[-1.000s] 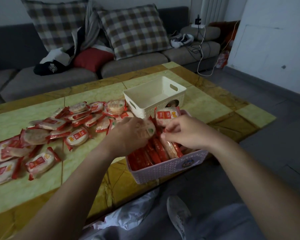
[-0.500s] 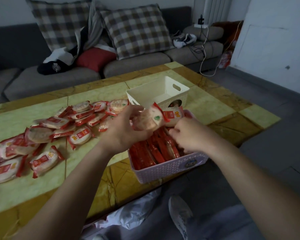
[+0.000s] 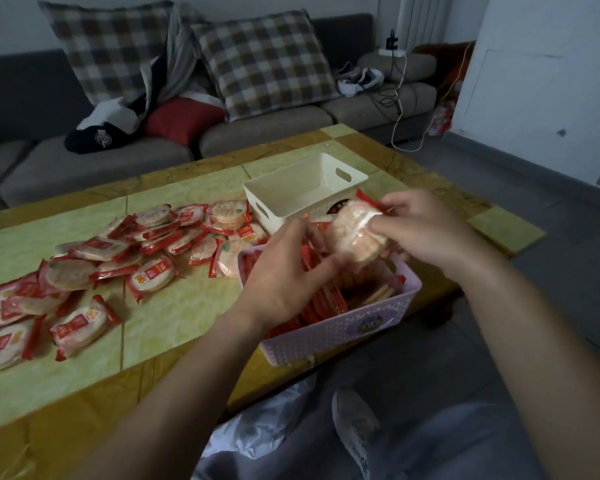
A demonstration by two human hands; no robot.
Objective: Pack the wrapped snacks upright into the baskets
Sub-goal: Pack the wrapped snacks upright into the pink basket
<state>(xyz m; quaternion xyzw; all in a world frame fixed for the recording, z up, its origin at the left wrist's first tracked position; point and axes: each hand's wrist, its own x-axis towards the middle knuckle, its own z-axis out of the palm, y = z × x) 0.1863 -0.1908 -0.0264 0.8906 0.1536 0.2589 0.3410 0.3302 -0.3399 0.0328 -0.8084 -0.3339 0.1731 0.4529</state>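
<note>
The tiled yellow-green counter [image 3: 174,317] carries loose snacks [image 3: 151,273] strewn from its middle to the left edge. A pink basket [image 3: 333,336] sits at the near edge, toward the right. A white basket [image 3: 291,206] stands just behind it.

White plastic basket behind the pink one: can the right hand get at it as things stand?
Probably yes. The white plastic basket stands open just beyond the right hand, nothing between them; but that hand grips a round wrapped snack it must first set down.
</note>
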